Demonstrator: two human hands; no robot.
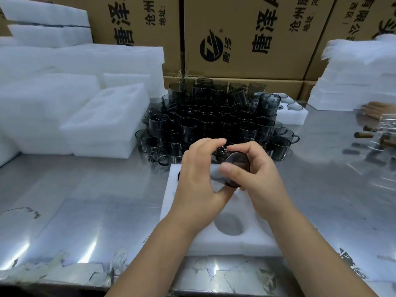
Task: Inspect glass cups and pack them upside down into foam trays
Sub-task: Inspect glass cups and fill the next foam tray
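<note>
Gripping one dark glass cup with the fingers of left hand and right hand curled round it, we hold it above the foam tray on the bench.

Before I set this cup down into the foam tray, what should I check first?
1. Grip: the left hand and the right hand both hold the cup: ok.
2. Cup upside down: it is tilted, and which end faces down is unclear: cannot tell.
3. Free hole in the tray, nearest you: ok.
4. Tray lying flat on the table: ok.
5. Glass free of chips or cracks: dark and partly covered by fingers: cannot tell.
6. Room behind: the pile of cups stands right at the tray's far edge: not ok, so move with care.
</note>
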